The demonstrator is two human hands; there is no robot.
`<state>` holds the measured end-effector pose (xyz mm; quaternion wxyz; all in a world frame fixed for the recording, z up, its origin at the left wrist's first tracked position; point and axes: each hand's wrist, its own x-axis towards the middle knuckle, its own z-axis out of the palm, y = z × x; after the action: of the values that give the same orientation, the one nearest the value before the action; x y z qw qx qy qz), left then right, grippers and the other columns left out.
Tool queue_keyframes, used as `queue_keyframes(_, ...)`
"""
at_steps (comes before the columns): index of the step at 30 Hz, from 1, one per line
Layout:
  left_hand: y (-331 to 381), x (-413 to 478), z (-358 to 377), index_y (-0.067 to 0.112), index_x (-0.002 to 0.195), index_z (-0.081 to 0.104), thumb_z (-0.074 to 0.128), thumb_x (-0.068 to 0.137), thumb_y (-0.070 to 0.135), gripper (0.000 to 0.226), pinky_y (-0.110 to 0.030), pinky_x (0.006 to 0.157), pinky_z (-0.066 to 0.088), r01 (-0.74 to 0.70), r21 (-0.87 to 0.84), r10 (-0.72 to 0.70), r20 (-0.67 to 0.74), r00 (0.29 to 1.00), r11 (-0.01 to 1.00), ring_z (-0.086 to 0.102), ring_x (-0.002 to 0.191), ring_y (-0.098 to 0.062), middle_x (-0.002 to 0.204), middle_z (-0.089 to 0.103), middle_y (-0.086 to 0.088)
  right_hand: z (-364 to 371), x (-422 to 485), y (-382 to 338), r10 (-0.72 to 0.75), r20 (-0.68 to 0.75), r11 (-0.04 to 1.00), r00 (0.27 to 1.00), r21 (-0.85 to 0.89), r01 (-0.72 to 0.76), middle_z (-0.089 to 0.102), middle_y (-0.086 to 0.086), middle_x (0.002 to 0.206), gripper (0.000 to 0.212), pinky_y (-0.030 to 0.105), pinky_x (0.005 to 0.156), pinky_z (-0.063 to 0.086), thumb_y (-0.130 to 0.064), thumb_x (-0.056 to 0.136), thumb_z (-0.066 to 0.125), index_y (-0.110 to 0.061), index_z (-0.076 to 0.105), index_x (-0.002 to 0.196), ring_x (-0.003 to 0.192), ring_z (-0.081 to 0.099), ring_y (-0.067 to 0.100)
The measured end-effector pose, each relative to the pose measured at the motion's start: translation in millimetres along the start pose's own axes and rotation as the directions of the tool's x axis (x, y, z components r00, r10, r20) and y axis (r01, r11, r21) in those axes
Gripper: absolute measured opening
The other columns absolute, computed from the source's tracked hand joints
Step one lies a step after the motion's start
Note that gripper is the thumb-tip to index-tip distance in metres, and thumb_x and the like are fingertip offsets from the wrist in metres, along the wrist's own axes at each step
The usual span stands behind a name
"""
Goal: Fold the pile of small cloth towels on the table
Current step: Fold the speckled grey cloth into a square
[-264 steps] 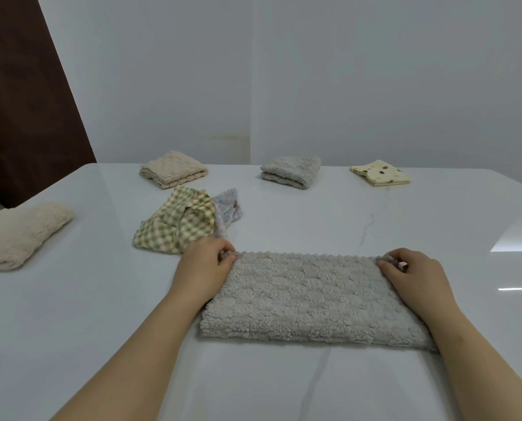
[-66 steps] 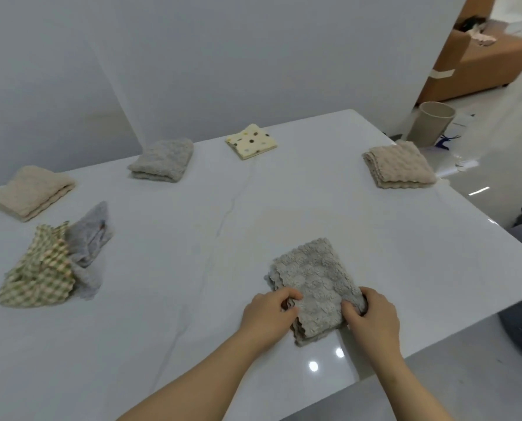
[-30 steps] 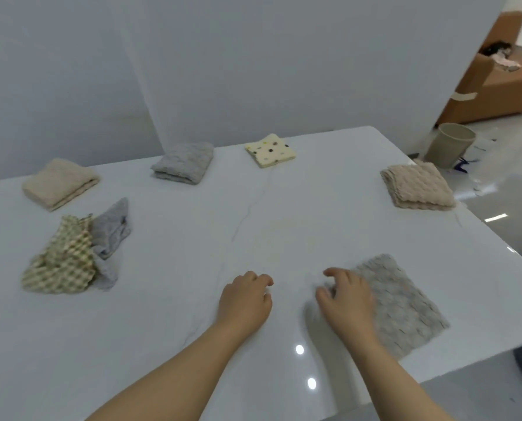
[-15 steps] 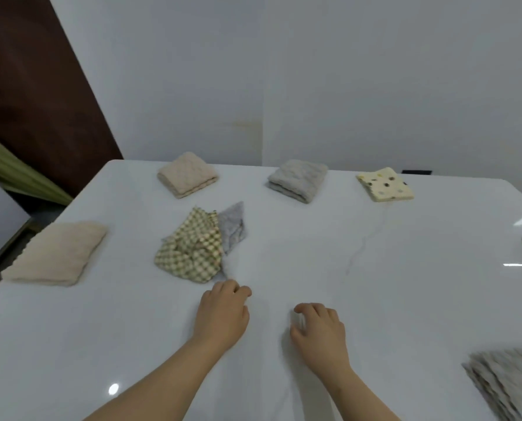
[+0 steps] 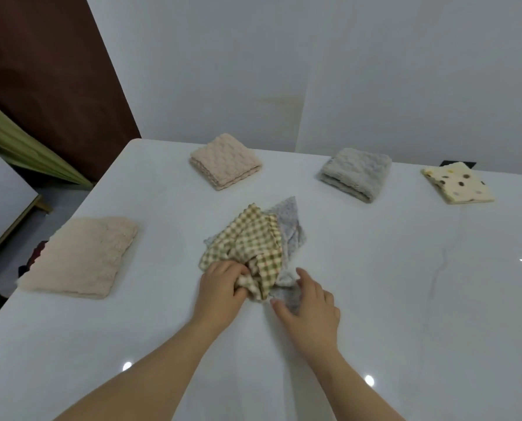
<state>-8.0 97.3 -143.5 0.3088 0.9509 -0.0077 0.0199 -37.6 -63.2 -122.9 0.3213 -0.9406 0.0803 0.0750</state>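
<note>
A small crumpled pile lies at the middle of the white table [image 5: 405,299]: a yellow-green checked towel [image 5: 247,238] on top of a pale grey towel [image 5: 290,226]. My left hand [image 5: 221,288] is closed on the near edge of the checked towel. My right hand [image 5: 310,302] rests with fingers spread on the near corner of the grey towel; I cannot tell whether it grips it. Folded towels lie around the pile: a large beige one [image 5: 80,256] at the left, a beige one [image 5: 224,161] at the back, a grey one [image 5: 355,173] and a cream dotted one [image 5: 457,183] at the back right.
The table's left edge runs close to the large beige towel, with the floor and a green object [image 5: 25,144] beyond it. A white wall stands right behind the table's far edge.
The folded grey towel was set down at the right and is now out of view. Both hands have moved forward to the crumpled pile, and my left hand has taken hold of the checked towel.
</note>
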Motion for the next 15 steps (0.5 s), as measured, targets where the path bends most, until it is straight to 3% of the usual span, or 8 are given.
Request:
queue_keyframes(3,-1,2,2,0.007,0.098,0.062,0.054,0.086,0.007,0.014,-0.031,0.072,0.039,0.064,-0.143,-0.078,-0.097,0.992,0.988,0.053,0.093,-0.026,0.097,0.061,-0.009,10,14,-5,0.008,-0.128,0.999,0.992,-0.049,-0.014,0.052,-0.004,0.126,0.05,0.032,0.086,0.028,-0.042,0.088,0.05,-0.029,0.04,0.135,0.117,0.044,0.022)
queue_keyframes(6,-2,0,9,0.007,0.101,0.062,0.051,0.086,0.005,0.018,-0.039,0.076,0.047,0.083,-0.073,-0.096,-0.191,0.977,0.994,0.057,0.091,-0.029,0.096,0.063,-0.011,20,18,-5,-0.06,-0.225,0.987,0.973,-0.161,0.024,0.062,0.001,0.102,0.031,0.03,0.07,0.018,-0.035,0.087,0.04,-0.022,0.061,0.106,0.1,0.05,0.026)
queue_keyframes(10,0,-5,13,0.016,0.077,0.064,0.039,0.073,0.018,0.026,-0.029,0.061,0.049,-0.045,0.28,0.112,-0.23,0.967,0.959,0.063,0.07,-0.022,0.073,0.063,0.0,22,14,-2,-0.092,-0.249,0.992,0.964,-0.108,0.067,0.055,-0.003,0.088,0.009,0.028,0.067,0.014,-0.025,0.088,0.047,-0.02,0.055,0.089,0.085,0.04,0.017)
queue_keyframes(13,-1,-6,15,0.017,0.078,0.066,0.036,0.071,0.02,0.031,-0.031,0.071,0.05,-0.029,0.387,0.124,-0.221,0.967,0.921,0.064,0.078,-0.022,0.078,0.064,0.0,24,14,1,-0.118,-0.295,0.993,0.948,-0.032,0.113,0.05,-0.002,0.076,0.01,0.03,0.068,0.019,-0.02,0.087,0.047,-0.018,0.044,0.077,0.077,0.042,0.02)
queue_keyframes(15,-5,-8,17,0.014,0.086,0.066,0.041,0.075,0.018,0.028,-0.037,0.081,0.047,0.028,0.376,0.076,-0.261,0.962,0.926,0.064,0.091,-0.025,0.089,0.066,-0.003,24,10,4,-0.083,-0.329,0.98,0.941,0.143,0.136,0.049,0.002,0.069,0.017,0.035,0.066,0.03,-0.016,0.087,0.046,-0.018,0.038,0.072,0.07,0.047,0.025)
